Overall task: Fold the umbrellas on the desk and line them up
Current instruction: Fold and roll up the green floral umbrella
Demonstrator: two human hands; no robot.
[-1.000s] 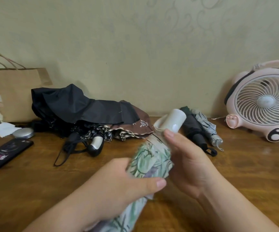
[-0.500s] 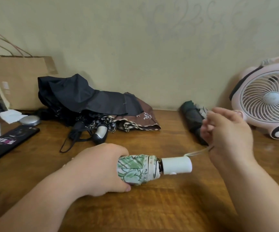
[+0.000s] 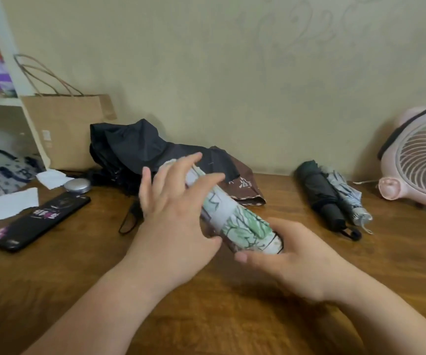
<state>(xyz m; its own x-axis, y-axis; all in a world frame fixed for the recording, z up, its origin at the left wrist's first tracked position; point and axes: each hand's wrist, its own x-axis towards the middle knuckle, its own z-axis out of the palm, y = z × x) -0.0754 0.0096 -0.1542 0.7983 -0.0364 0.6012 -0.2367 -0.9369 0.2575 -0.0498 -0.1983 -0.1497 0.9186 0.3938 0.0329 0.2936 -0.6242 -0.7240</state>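
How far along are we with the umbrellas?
Done: the folded black umbrella and the striped umbrella lie side by side near the fan. In hand: the leaf-print umbrella, rolled up, is held at its near end by the right hand, with the left hand laying straight fingers on it. Left: set it beside the pair, then fold the loose black umbrella and the brown umbrella heaped by the wall.

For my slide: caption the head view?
Right hand grips a leaf-print umbrella, left hand touching it; two folded umbrellas near the fan.

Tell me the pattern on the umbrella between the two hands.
The held umbrella is white with green leaf print, seen in the head view.
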